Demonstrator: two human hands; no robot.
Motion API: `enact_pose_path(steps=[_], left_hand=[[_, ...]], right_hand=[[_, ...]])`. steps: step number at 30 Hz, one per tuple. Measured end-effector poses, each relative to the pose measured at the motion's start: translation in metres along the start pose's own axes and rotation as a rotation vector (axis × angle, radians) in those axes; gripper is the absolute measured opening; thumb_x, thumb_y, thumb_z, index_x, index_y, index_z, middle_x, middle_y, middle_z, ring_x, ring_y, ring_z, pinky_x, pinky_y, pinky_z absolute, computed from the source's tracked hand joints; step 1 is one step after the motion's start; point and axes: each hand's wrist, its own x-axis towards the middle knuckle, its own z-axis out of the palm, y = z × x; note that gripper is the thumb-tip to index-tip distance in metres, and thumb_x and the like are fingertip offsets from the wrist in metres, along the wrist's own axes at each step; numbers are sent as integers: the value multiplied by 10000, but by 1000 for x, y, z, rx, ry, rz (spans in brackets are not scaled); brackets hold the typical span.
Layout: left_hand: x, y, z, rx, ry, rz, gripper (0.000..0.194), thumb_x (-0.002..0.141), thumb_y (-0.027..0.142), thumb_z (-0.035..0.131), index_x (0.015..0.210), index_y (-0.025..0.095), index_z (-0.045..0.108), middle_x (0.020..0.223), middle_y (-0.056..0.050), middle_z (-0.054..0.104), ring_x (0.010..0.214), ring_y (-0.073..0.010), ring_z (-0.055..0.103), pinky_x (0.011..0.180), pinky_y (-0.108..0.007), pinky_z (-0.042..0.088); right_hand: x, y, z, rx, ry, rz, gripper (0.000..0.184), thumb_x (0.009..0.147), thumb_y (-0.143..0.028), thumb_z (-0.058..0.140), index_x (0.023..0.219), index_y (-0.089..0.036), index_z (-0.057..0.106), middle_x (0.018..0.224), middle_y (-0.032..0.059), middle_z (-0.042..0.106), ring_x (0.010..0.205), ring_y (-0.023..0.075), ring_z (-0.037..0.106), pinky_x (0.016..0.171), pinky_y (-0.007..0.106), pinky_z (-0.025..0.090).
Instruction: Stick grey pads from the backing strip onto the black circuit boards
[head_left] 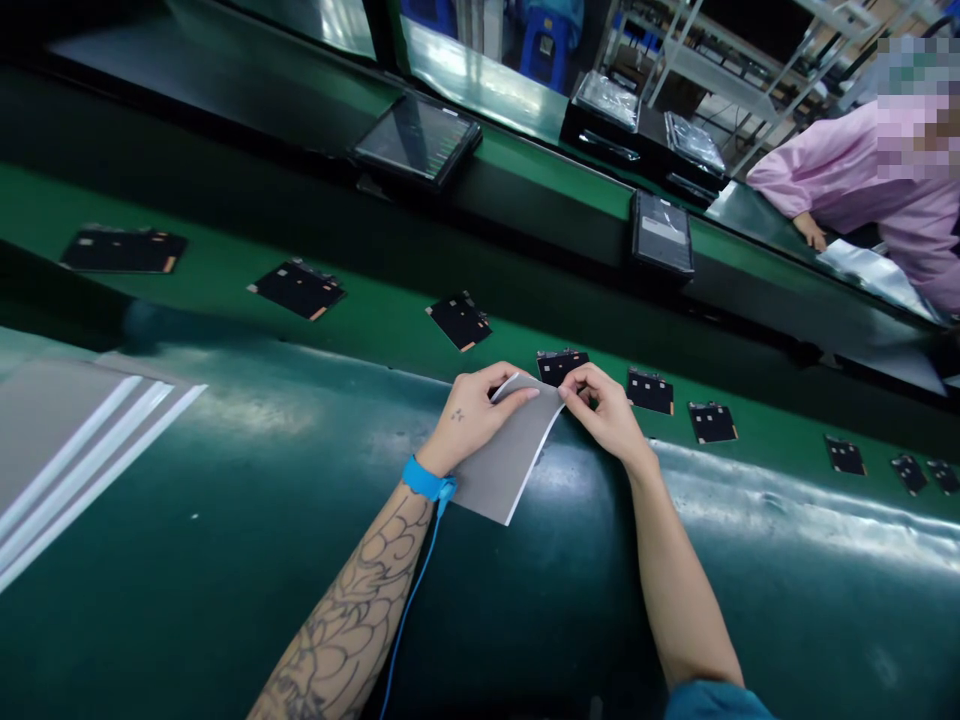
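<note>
My left hand (pixel 472 415) grips the top of a thin grey sheet (pixel 504 462), fingers curled over its upper edge. A blue wrist strap with a cord sits on that wrist. My right hand (pixel 606 408) pinches the sheet's upper right corner. The sheet hangs above the dark green bench edge. Just beyond my hands, a black circuit panel (pixel 561 364) lies on the green conveyor belt (pixel 390 310).
Several more black panels are spaced along the belt, such as one further left (pixel 459 320) and one to the right (pixel 651 391). A stack of grey sheets (pixel 67 440) lies at the left. Dark tablets (pixel 417 138) rest on the far ledge. A person in pink (pixel 877 190) works across the line.
</note>
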Motion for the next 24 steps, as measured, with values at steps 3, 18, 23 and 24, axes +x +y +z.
enact_pose_path(steps=[3, 18, 23, 24], left_hand=[[0, 1, 0, 0, 1, -3, 211, 999, 426, 753, 1027, 225, 813, 970, -29, 830, 869, -222, 753, 755, -320, 516], [1, 0, 0, 21, -23, 43, 170, 1024, 384, 713, 1030, 236, 796, 982, -31, 834, 865, -218, 758, 709, -307, 524], [2, -2, 0, 35, -23, 47, 178, 1031, 398, 714, 1025, 238, 791, 967, -30, 832, 858, -213, 753, 708, -307, 516], [2, -2, 0, 35, -23, 46, 177, 1031, 398, 715, 1027, 239, 793, 974, -29, 833, 867, -215, 755, 710, -308, 516]], right_hand=[[0, 0, -1, 0, -27, -1, 250, 1096, -478, 627, 1014, -246, 670, 1027, 53, 638, 879, 197, 607, 689, 334, 472], [23, 48, -62, -316, 157, 4, 240, 1110, -475, 530, 1068, -249, 601, 1120, 105, 621, 1011, 271, 624, 876, 416, 530], [30, 49, -57, -401, 81, -47, 251, 1140, -432, 437, 1159, -254, 613, 1268, 148, 692, 1233, 326, 636, 1118, 515, 497], [29, 48, -56, -405, 72, -27, 259, 1141, -438, 438, 1174, -253, 616, 1245, 143, 705, 1213, 325, 648, 1107, 514, 504]])
